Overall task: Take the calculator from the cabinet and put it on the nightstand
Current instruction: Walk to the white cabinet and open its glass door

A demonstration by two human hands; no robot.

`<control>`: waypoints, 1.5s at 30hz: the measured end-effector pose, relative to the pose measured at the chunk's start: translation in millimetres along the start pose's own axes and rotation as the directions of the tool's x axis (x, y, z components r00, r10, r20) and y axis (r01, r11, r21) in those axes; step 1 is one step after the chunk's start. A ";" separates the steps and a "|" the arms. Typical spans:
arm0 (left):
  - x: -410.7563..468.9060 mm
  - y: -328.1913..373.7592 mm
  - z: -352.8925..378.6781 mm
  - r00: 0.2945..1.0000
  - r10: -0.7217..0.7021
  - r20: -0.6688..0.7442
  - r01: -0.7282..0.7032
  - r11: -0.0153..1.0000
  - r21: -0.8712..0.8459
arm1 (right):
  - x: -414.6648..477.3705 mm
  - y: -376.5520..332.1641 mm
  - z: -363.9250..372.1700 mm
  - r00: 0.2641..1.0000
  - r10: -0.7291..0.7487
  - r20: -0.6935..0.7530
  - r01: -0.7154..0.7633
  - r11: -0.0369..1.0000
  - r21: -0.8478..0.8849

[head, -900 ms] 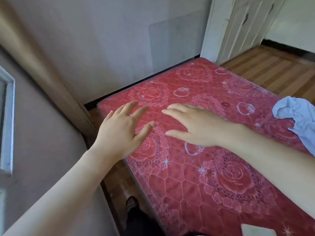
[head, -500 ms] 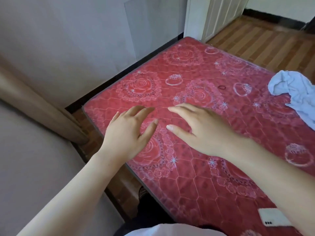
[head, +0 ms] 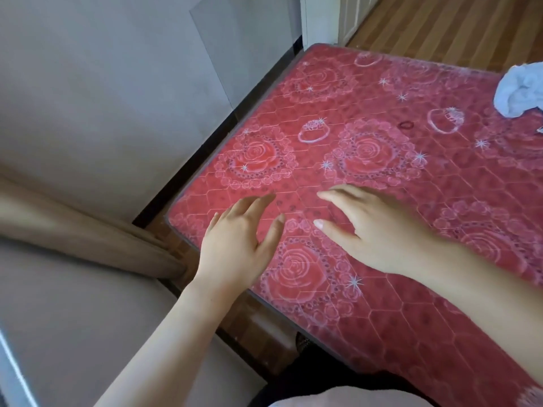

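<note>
While both arms reach forward over the near corner of the bed, the left hand (head: 235, 248) and the right hand (head: 373, 230) hang palm-down side by side above the red mattress (head: 382, 318), close together but not touching each other. The fingers of both are loosely spread and released, with nothing held in either one. The mattress cover is quilted in hexagons and printed with roses, rings and little stars (the pattern is brightest under the left hand's thumb). A crumpled pale blue cloth (head: 520, 92) lies on the mattress at the far right edge, well apart from the hands. A small dark ring (head: 406, 124) rests on the cover beyond the right hand. A beige curtain (head: 73, 230) hangs at the left beside the grey wall (head: 102, 83), and wooden floor (head: 455, 24) shows past the bed. The calculator is not in view.
</note>
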State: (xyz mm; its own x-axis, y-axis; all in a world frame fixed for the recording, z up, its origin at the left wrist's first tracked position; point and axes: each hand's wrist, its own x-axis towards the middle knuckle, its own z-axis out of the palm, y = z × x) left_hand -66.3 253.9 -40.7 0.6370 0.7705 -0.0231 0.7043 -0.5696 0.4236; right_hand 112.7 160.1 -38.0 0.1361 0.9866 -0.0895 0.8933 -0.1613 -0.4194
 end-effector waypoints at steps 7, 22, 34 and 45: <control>1.4 -12.1 -5.5 0.996 -0.071 -0.060 0.072 0.997 0.016 | 32.3 -6.1 11.7 0.994 -0.113 0.013 0.112 0.992 0.052; 100.1 -138.6 -39.4 0.999 0.006 0.038 -0.007 0.999 0.036 | 166.3 -68.2 27.6 0.989 -0.067 0.130 0.061 0.997 0.049; 209.7 -264.6 -86.3 0.951 0.182 0.250 -0.202 0.978 0.056 | 264.5 -134.6 57.4 0.983 0.171 0.066 -0.178 0.975 0.131; 215.1 -312.6 -137.9 0.979 0.060 0.197 -0.077 0.994 0.081 | 332.0 -163.5 64.5 0.995 0.099 0.007 -0.097 0.957 0.273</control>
State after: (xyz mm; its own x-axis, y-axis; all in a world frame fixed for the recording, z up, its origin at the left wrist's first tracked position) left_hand -192.6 637.1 -53.3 0.7274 0.6634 -0.1753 0.6759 -0.6487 0.3497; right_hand -15.8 512.5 -57.4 0.2212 0.9656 -0.1365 0.7247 -0.2564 -0.6395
